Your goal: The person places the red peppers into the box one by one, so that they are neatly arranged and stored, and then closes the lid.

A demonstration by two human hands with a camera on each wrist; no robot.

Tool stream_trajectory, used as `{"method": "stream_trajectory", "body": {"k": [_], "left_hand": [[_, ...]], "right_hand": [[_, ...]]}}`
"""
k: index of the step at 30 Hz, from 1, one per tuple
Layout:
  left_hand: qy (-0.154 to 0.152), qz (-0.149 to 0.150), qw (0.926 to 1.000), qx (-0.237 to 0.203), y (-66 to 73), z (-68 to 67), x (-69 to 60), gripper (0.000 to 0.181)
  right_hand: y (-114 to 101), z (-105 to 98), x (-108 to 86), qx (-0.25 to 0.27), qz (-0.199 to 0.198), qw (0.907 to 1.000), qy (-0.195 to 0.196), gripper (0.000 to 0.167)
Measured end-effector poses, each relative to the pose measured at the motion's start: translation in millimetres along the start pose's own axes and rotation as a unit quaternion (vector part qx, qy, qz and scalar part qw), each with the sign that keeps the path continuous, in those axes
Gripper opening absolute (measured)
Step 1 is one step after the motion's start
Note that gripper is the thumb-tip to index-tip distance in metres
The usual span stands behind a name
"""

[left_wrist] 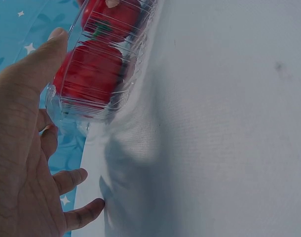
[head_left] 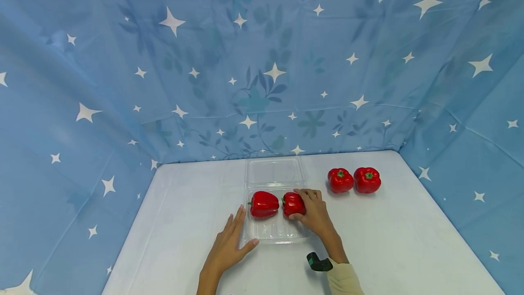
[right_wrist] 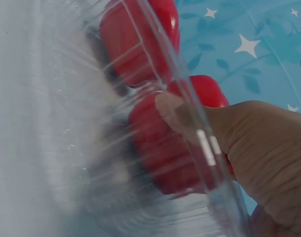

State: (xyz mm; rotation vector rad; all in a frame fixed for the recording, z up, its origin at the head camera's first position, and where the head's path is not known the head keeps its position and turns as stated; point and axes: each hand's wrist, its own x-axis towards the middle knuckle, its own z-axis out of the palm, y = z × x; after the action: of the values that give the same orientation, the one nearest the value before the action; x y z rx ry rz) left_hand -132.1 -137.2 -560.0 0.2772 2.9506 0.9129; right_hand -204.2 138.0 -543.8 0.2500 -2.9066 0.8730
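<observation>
R hand (head_left: 314, 213) grips red bell pepper (head_left: 293, 204) inside R edge of clamshell (head_left: 266, 231), prob. seating it; L hand (head_left: 227, 246) relaxed alongside; next prob. needs release.

In the head view, the right hand (head_left: 314, 213) covers the right side of the red bell pepper (head_left: 292, 204) it grips, and part of the clear plastic clamshell container (head_left: 268, 230). The bottom edge cuts off the left forearm (head_left: 208, 279), the beige sleeve (head_left: 345, 279) and the near end of the white table (head_left: 172, 240). A black object (head_left: 319, 262) beside the right wrist is too small to identify. In the left wrist view, the top edge crops the gripped pepper. In the right wrist view, the container's ribbed wall blurs, the other bell pepper (right_wrist: 128, 44) is cropped above, and the right fingers seem mostly hidden.
</observation>
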Motion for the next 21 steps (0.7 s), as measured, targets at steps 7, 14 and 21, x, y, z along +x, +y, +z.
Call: {"method": "stream_trajectory", "body": {"k": [7,14,21], "left_hand": [[0.003,0.003,1.0000,-0.001,-0.5,1.7,-1.5,0.090],[0.004,0.007,1.0000,-0.001,-1.1,2.8,-2.4,0.090],[0.001,0.001,1.0000,-0.005,-0.4,0.2,-0.7,0.090]], "right_hand": [[1.9,-5.2,-0.1,0.019,-0.001,0.9996,-0.023,0.082],[3.2,-3.1,-2.1,0.018,-0.005,0.9998,-0.005,0.077],[2.3,-2.2,0.2,0.015,-0.009,0.9998,-0.001,0.077]]}}
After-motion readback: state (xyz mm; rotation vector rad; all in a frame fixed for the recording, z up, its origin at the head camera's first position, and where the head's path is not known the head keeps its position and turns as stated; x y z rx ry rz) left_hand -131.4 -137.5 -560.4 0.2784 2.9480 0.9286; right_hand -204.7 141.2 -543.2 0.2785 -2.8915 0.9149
